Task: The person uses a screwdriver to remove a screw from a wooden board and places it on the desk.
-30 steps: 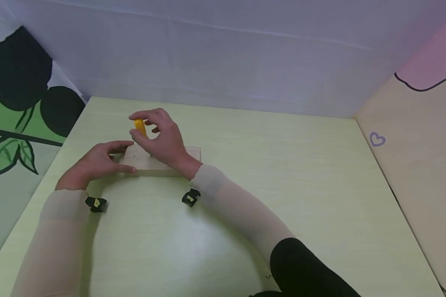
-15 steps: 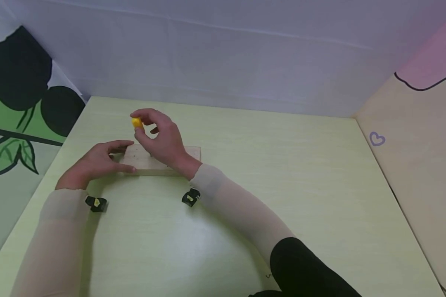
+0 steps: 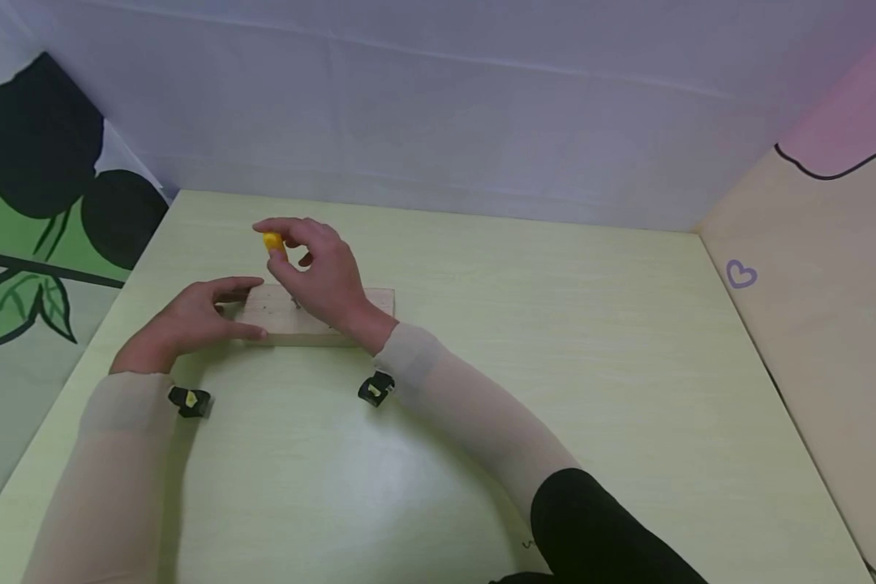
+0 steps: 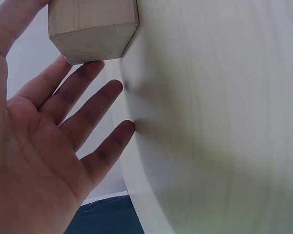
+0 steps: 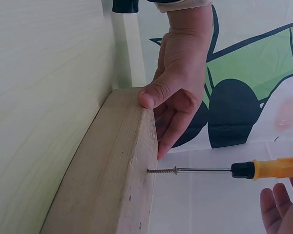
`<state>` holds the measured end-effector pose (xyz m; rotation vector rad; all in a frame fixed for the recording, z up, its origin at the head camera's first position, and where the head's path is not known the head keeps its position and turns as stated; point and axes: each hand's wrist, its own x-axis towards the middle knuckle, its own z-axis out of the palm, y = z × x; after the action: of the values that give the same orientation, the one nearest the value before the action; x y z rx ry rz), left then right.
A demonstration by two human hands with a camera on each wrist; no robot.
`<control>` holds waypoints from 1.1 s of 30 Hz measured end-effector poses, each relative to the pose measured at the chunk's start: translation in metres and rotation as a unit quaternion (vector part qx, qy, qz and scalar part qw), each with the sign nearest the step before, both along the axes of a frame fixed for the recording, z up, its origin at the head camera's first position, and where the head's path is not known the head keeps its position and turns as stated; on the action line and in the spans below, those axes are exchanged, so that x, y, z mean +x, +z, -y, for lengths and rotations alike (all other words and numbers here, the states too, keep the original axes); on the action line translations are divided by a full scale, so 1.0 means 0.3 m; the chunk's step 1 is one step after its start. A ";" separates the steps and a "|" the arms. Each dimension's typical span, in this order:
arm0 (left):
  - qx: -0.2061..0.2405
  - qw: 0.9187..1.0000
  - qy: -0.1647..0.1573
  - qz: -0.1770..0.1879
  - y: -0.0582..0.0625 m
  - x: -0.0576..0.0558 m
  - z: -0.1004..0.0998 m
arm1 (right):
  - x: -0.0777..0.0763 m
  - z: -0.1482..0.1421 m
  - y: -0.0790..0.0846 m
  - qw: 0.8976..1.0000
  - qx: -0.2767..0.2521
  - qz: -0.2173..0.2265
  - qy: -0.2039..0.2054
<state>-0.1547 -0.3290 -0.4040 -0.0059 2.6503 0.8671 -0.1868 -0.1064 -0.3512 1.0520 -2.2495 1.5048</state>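
A pale wooden block (image 3: 302,328) lies on the table toward the back left. My left hand (image 3: 186,316) grips its left end, with the thumb on the near edge and fingertips at the far one. In the right wrist view, a screw (image 5: 161,171) stands partway into the block's top face, its thread still showing. The tip of a screwdriver (image 5: 244,170) with a yellow and black handle meets the screw's head in line with it. Above the block, my right hand (image 3: 324,268) pinches the yellow handle between thumb and fingers. Small dark holes or marks dot the top face.
The light table (image 3: 555,349) reaches back to a white cloth wall (image 3: 438,122). A painted panel (image 3: 36,162) borders it at the left, and a beige and pink panel (image 3: 810,268) at the right. Small black cameras (image 3: 190,401) sit on both wrists.
My right thumb and fingers have shifted around the yellow handle, the thumb moving a little right. The left hand and the block have stayed in place.
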 end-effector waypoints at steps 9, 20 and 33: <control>0.011 1.000 0.004 0.001 -0.016 -0.004 0.006 | -0.001 -0.005 -0.009 1.000 0.006 -0.013 -0.018; 0.010 1.000 0.007 0.001 -0.019 -0.002 0.013 | -0.003 -0.004 0.000 1.000 -0.002 0.007 -0.014; 0.004 1.000 0.005 -0.003 -0.011 -0.001 0.015 | -0.009 -0.012 0.026 0.998 0.002 0.054 0.024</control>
<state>-0.1550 -0.3334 -0.4074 -0.0144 2.6539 0.8829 -0.1894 -0.1026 -0.3436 1.0578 -2.3165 1.6141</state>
